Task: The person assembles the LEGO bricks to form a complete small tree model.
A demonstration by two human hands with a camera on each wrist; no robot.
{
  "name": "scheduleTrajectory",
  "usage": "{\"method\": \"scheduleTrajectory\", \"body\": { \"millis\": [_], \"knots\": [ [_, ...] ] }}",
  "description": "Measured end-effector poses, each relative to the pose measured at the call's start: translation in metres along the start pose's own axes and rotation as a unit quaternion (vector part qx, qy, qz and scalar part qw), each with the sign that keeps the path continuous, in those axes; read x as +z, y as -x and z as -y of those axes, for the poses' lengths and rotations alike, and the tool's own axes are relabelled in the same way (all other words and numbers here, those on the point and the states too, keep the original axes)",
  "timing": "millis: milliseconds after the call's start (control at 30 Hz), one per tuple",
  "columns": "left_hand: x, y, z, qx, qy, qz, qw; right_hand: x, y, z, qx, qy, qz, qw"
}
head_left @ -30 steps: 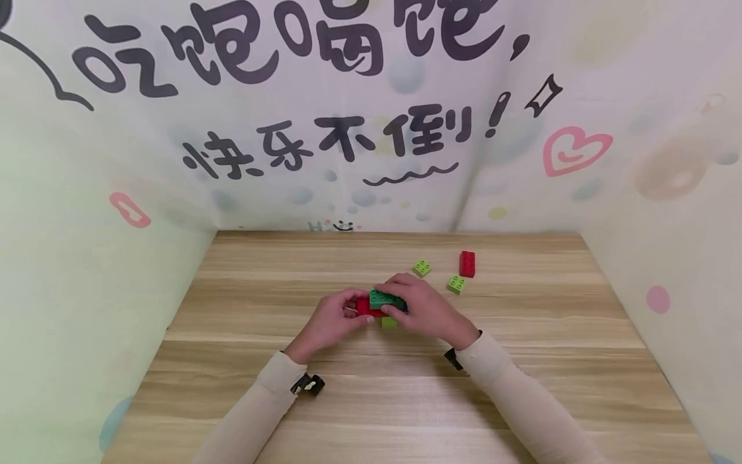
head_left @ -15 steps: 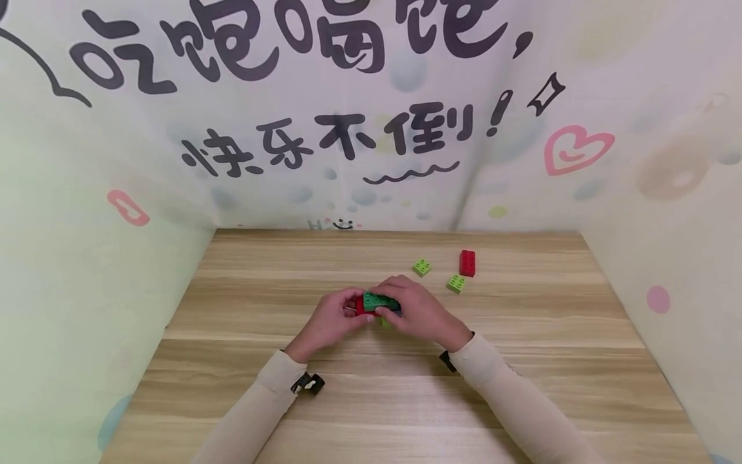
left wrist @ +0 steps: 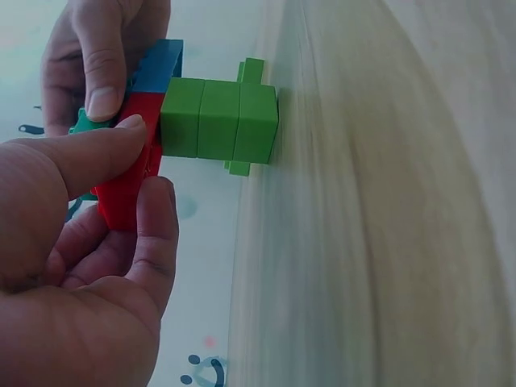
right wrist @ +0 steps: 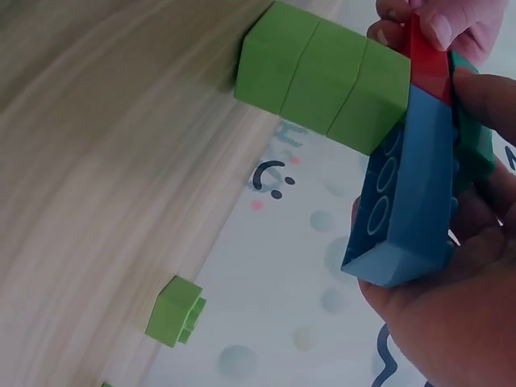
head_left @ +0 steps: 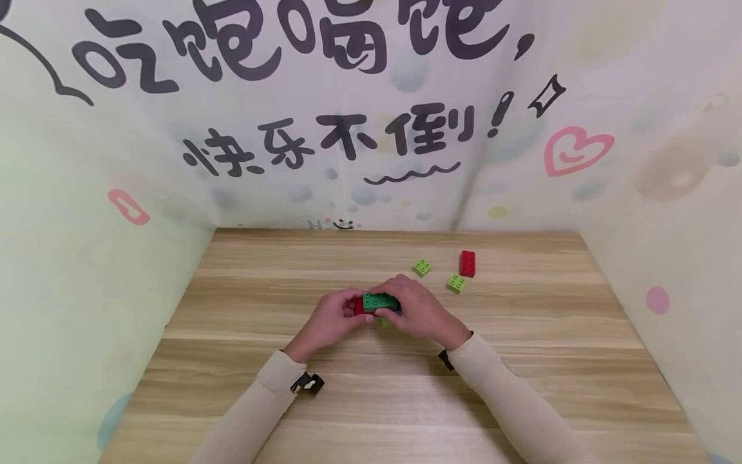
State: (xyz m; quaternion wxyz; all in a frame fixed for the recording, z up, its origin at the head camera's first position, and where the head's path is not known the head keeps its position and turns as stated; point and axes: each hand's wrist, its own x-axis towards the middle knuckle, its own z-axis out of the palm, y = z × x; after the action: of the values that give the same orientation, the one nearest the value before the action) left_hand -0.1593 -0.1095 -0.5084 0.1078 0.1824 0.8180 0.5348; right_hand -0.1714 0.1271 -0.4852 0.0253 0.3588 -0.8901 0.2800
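A column of light green toy building bricks (left wrist: 218, 121) stands on the wooden table, with a red brick (left wrist: 121, 205) and a blue brick (right wrist: 427, 181) side by side on top. My left hand (head_left: 332, 320) pinches the red brick between thumb and fingers. A dark green brick (head_left: 379, 301) lies over the red and blue ones, and my right hand (head_left: 418, 308) grips it with thumb and fingertips. The right palm is close to the blue brick's end in the right wrist view. Whether the dark green brick is fully seated, I cannot tell.
Behind my right hand lie a small light green brick (head_left: 422, 267), another light green brick (head_left: 456, 283) and a loose red brick (head_left: 467, 263). The wooden table (head_left: 371, 412) meets printed white walls (head_left: 348, 193) at its back and sides.
My right hand has shifted slightly left with the dark green brick, which now sits farther over the red one. The left hand stays nearly still on the red brick.
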Motion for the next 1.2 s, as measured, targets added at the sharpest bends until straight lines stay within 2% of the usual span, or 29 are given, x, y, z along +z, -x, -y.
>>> {"method": "scheduleTrajectory", "body": {
  "millis": [167,400,600,700,867,1033,1100,1200],
  "knots": [
    [0.002,-0.003,0.000,-0.005,0.006,0.006,1.0000,-0.003,0.004,-0.006,0.024,-0.017,0.006,0.9995],
    [0.003,-0.004,0.000,-0.001,0.003,0.002,1.0000,-0.005,0.001,-0.009,0.043,-0.013,0.022,0.9987],
    [0.004,-0.003,0.000,-0.004,0.004,-0.005,1.0000,-0.006,0.003,-0.008,0.051,-0.008,0.014,0.9986],
    [0.005,-0.004,0.001,0.006,0.004,-0.010,0.9999,-0.005,0.003,-0.010,0.057,-0.012,0.011,0.9983],
    [0.006,-0.006,0.001,0.022,0.004,-0.019,0.9996,-0.004,0.003,-0.011,0.057,-0.021,0.009,0.9981],
    [0.006,-0.005,-0.001,0.028,-0.005,-0.017,0.9994,-0.005,0.009,-0.015,0.037,-0.020,0.009,0.9991],
    [0.006,-0.005,-0.002,0.027,-0.010,-0.015,0.9995,-0.007,0.011,-0.016,0.027,-0.033,0.008,0.9991],
    [0.005,-0.006,-0.003,0.024,-0.019,-0.015,0.9994,-0.012,0.013,-0.017,0.032,-0.060,0.010,0.9976]
  ]
}}
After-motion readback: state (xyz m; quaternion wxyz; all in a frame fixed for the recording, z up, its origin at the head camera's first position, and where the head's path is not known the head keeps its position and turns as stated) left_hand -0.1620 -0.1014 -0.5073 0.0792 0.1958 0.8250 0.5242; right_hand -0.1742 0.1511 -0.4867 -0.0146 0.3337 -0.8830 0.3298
